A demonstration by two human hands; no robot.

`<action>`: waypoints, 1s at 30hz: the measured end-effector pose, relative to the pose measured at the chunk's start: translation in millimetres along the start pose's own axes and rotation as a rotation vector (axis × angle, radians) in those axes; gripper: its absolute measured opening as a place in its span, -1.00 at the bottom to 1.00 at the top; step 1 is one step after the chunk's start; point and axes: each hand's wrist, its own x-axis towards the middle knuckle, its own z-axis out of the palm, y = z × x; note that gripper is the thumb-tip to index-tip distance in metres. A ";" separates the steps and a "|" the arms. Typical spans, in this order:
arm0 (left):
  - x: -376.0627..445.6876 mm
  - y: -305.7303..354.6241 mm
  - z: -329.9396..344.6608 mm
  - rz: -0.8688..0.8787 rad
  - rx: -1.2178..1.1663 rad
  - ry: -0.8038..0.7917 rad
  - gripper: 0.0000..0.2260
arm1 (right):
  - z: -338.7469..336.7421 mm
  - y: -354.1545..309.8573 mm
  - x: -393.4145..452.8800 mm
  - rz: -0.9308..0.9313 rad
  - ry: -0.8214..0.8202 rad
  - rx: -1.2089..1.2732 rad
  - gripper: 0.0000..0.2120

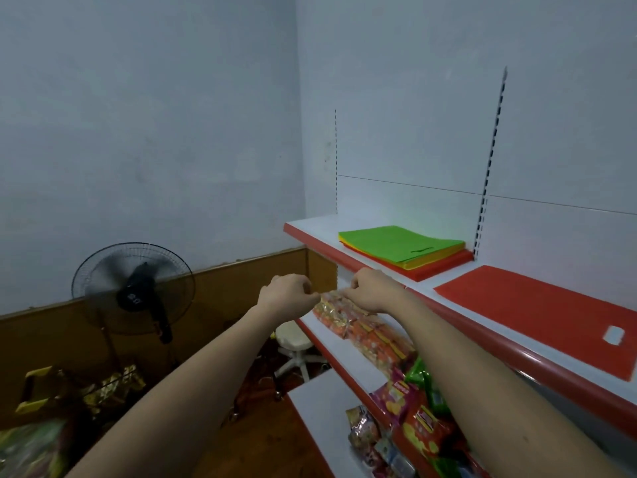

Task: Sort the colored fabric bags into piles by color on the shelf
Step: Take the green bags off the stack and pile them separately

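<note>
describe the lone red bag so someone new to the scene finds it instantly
Find the top shelf with the red front edge, against the white wall. Right of the slotted upright, the red fabric bag lies flat by itself. Unlike the green-topped stack left of the upright, it is single and shows a white handle cutout.

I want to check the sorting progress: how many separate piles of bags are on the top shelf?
2. A mixed stack, green on top over yellow and red, lies at the shelf's far end. A red bag lies alone, nearer. More bags may be hidden under either.
</note>
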 end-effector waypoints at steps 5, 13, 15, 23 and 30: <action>63.2 -17.4 -7.4 -0.001 0.011 0.056 -0.63 | 2.9 8.7 67.4 -0.007 -0.016 0.015 -0.56; 148.6 -58.4 -4.3 0.048 -0.074 0.067 -0.67 | 22.0 -2.0 162.1 -0.023 -0.005 -0.052 -0.54; 173.1 -72.2 -2.8 0.079 -0.123 0.091 -0.67 | 26.6 -7.6 183.7 0.003 0.025 -0.045 -0.54; 252.0 -113.1 5.0 0.274 -0.355 0.113 -0.80 | 62.6 -15.8 256.5 0.112 0.166 0.075 -0.67; 334.8 -118.1 29.6 0.406 -0.483 0.012 -0.86 | 56.8 -8.0 292.9 0.303 0.421 0.111 -0.83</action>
